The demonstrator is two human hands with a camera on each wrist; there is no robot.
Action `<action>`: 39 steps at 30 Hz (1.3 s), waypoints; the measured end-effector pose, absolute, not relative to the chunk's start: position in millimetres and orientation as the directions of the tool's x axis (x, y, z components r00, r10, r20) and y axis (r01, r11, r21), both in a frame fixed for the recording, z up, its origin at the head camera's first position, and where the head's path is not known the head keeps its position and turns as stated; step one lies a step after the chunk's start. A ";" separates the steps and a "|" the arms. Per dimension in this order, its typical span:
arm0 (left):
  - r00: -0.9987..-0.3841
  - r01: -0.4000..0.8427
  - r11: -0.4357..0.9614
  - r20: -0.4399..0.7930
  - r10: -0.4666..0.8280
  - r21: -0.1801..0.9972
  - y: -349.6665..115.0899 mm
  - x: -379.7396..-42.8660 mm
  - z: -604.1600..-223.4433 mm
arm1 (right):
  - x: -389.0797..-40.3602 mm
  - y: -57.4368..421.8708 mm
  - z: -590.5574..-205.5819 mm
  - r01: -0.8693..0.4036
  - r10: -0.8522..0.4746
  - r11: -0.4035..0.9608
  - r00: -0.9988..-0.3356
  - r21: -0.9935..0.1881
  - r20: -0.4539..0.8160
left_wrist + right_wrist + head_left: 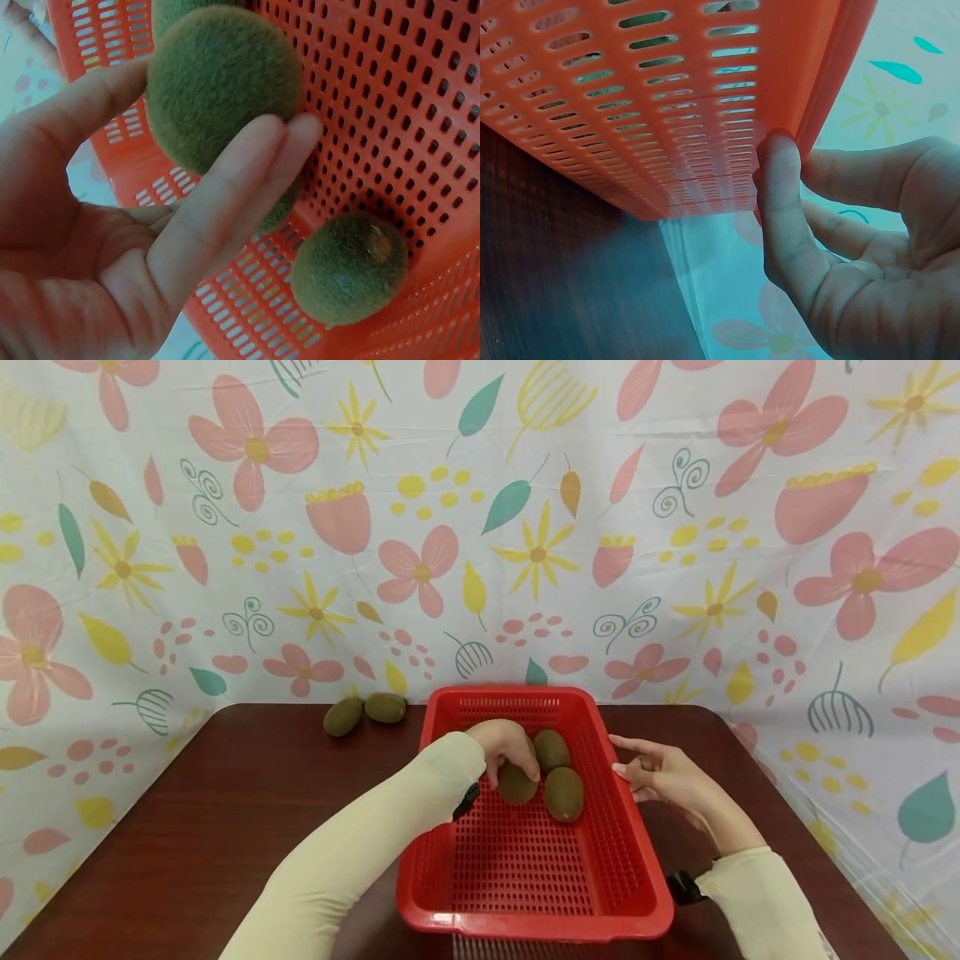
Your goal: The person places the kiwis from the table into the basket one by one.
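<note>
A red plastic basket [525,928] with perforated walls stands on the table, several brown-green kiwis in its far half. My left hand [510,747] reaches inside and holds a kiwi [225,86] between thumb and fingers. Close to that hand lie two more kiwis, one [564,794] nearer me and one [551,749] farther back. Another kiwi [281,210] is partly hidden behind the left fingers in the left wrist view. At the basket's right side, my right hand [671,777] pinches the rim with its fingertips, as the right wrist view shows.
Two kiwis, one [343,717] lying beside the other [386,707], rest on the dark wooden table [225,810] left of the basket, near its back edge. A flower-printed cloth [420,610] hangs right behind the table and along its sides.
</note>
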State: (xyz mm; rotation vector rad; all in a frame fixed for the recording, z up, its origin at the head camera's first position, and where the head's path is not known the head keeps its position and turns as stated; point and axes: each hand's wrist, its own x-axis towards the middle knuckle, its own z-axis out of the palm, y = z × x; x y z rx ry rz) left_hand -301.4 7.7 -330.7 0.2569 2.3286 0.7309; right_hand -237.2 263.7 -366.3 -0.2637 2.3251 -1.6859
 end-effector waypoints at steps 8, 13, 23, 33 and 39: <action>-0.687 -0.029 0.861 -0.636 0.352 0.507 15.2 -296.8 -336.0 | -237.7 263.8 -366.2 0.001 -0.297 0.308 -0.950 -0.951 -0.097; -0.691 -0.031 0.870 -0.640 0.337 0.492 17.6 -298.1 -340.8 | -236.8 262.8 -365.4 0.000 -0.296 0.306 -0.950 -0.952 -0.096; -0.684 0.013 0.896 -0.650 0.331 0.443 19.4 -302.3 -345.8 | -238.7 263.6 -367.2 0.017 -0.287 0.306 -0.952 -0.952 -0.109; -0.701 0.024 0.859 -0.604 0.380 0.511 10.5 -300.5 -336.4 | -237.6 262.8 -363.9 0.008 -0.291 0.317 -0.951 -0.949 -0.105; -0.740 0.063 0.864 -0.557 0.376 0.499 -0.6 -300.4 -324.0 | -236.4 262.2 -364.0 0.013 -0.291 0.311 -0.951 -0.950 -0.108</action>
